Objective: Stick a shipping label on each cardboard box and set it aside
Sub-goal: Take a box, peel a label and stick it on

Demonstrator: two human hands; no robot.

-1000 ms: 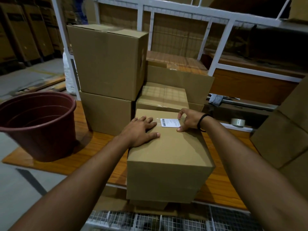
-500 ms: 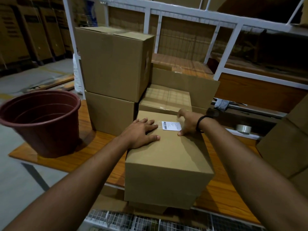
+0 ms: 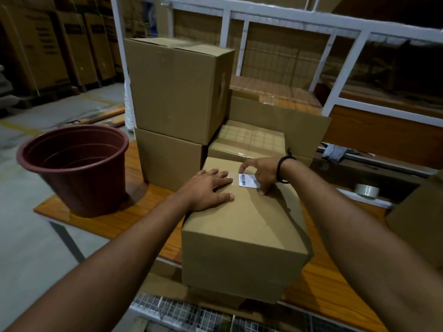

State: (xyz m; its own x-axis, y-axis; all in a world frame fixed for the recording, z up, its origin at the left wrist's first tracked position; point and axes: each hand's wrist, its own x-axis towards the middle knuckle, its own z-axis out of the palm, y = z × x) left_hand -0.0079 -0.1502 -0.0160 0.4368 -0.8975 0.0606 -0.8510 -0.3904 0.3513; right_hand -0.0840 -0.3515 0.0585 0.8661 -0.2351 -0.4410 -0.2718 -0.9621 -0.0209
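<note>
Here both flat, spread hands, left and right, press the label near the box far edge.

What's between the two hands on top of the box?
In the head view, the white shipping label lies between the left hand and right hand, stuck on the box.

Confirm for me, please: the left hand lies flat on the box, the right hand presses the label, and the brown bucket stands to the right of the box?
Not quite. The head view shows the bucket to the left of the box, not the right. The left hand does lie flat on it, and the right hand presses the label.
</note>
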